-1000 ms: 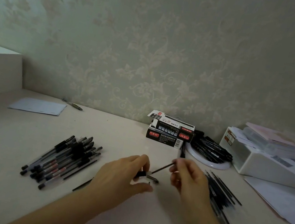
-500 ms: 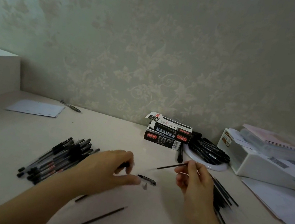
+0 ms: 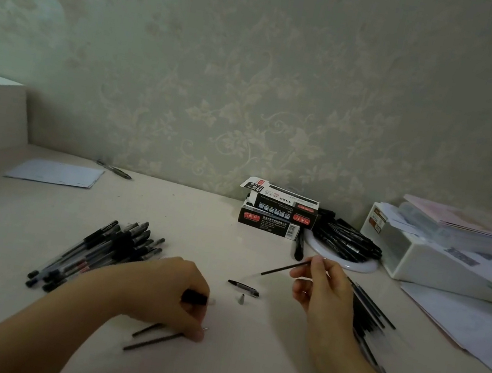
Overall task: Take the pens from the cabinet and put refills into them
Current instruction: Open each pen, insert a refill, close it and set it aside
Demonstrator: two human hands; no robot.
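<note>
My left hand point(image 3: 168, 292) rests low on the desk, curled around a pen barrel point(image 3: 197, 298) whose black grip pokes out, and its fingertips touch a thin black refill point(image 3: 153, 341) lying beneath it. A second refill point(image 3: 147, 329) lies just beside that one. My right hand point(image 3: 323, 290) is raised above the desk and pinches a long thin refill point(image 3: 281, 269) that points left. Between the hands lie a pen cap point(image 3: 244, 288) and a small metal pen tip point(image 3: 241, 299). A heap of black pens point(image 3: 101, 251) lies to the left.
Loose refills point(image 3: 371, 313) lie in a pile behind my right hand. Two stacked pen boxes point(image 3: 277, 213) stand by the wall, next to a white plate of black pens point(image 3: 345, 241). A white box point(image 3: 441, 263) and papers point(image 3: 470, 324) are at the right; a sheet point(image 3: 54, 173) lies far left.
My left hand drew back toward me and came down onto the refill on the desk. My right hand lifted slightly to the right, still pinching its refill.
</note>
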